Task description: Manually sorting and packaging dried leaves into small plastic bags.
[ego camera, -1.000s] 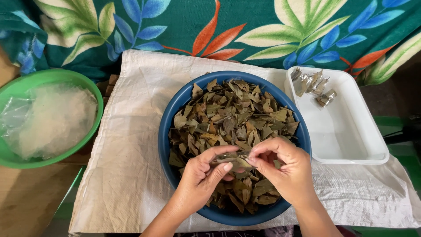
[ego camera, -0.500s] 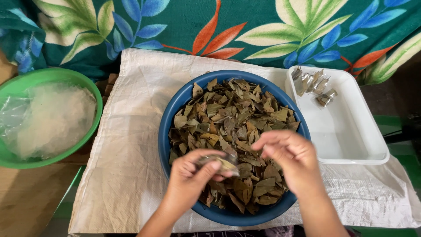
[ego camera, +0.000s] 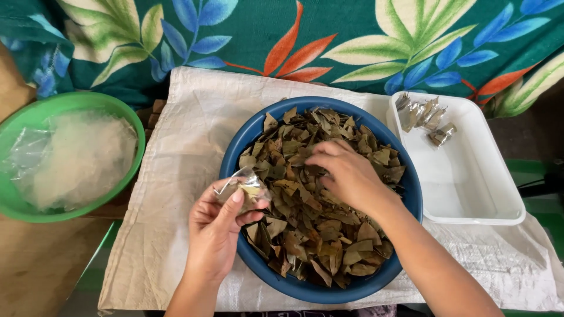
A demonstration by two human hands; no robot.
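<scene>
Since half a second ago: left hand (ego camera: 217,226) drawn off to the left rim of blue bowl (ego camera: 405,194), right hand (ego camera: 349,173) moved up over the bowl's middle.

Far left of bowl: green basin (ego camera: 126,117) holding clear plastic bags (ego camera: 76,158), well apart from bowl.

Under bowl: white woven sack cloth (ego camera: 176,152), spread flat on desk (ego camera: 35,270).

At bowl's left rim: left hand, fingers closed around small clear packet (ego camera: 244,188) with a few leaves inside; packet pinched between thumb and fingers, just above the rim.

Inside bowl: heap of dried brown-green leaves (ego camera: 305,235), filling it nearly to the rim.

Over bowl's centre: right hand palm down, fingers curled into the leaves; whether anything gripped, cannot tell.

Right of bowl, touching or just beside: white rectangular tray (ego camera: 470,188), small filled packets (ego camera: 426,117) in its far corner.

Behind bowl: teal fabric with large leaf print (ego camera: 282,35).
</scene>
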